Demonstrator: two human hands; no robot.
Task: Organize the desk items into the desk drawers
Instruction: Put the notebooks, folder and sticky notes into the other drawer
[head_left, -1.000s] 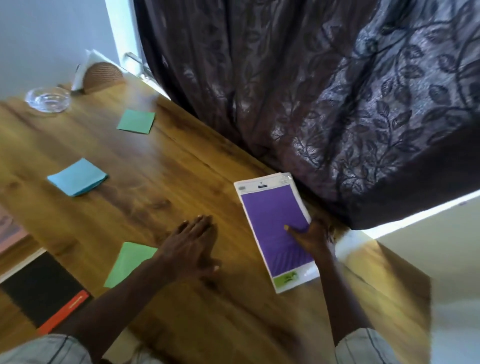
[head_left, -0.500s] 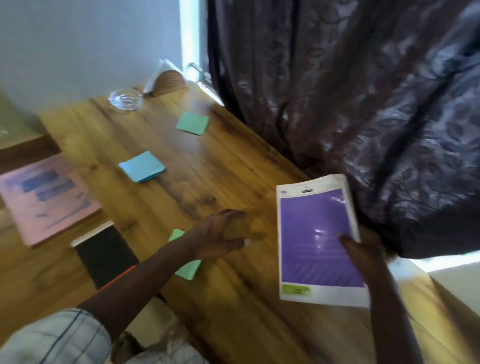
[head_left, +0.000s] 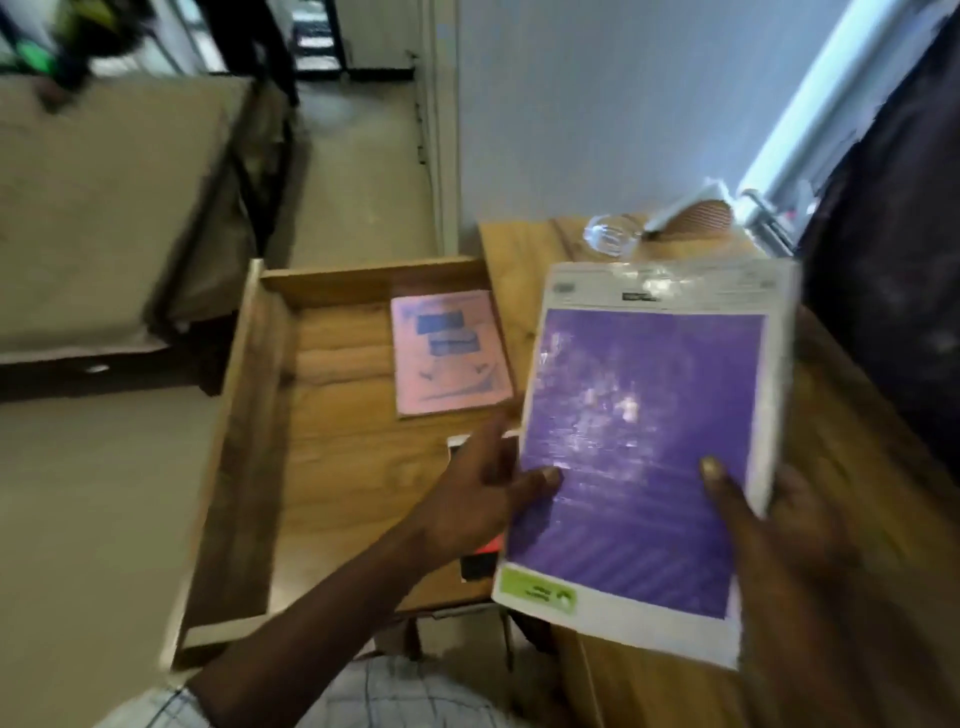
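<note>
Both hands hold a purple pack with a white border (head_left: 644, 447) up in the air, above the desk edge. My left hand (head_left: 480, 499) grips its left edge with the thumb on the purple face. My right hand (head_left: 753, 519) grips its right edge, thumb on top too. To the left the wooden drawer (head_left: 249, 415) stands pulled out. Inside it a pink booklet (head_left: 449, 353) lies flat near the desk side. A black notebook with a red stripe (head_left: 478, 564) lies in the drawer under my left hand, mostly hidden.
The wooden desk (head_left: 852, 467) runs along the right under a dark curtain (head_left: 893, 270). A glass dish (head_left: 610, 236) and a woven holder (head_left: 701, 218) sit at its far end. A bed or couch (head_left: 104, 208) stands left of the drawer, with floor between.
The purple pack has been lifted off the desk and carried left toward the drawer. My left hand left the desk and took the pack's left edge. The view swung left.
</note>
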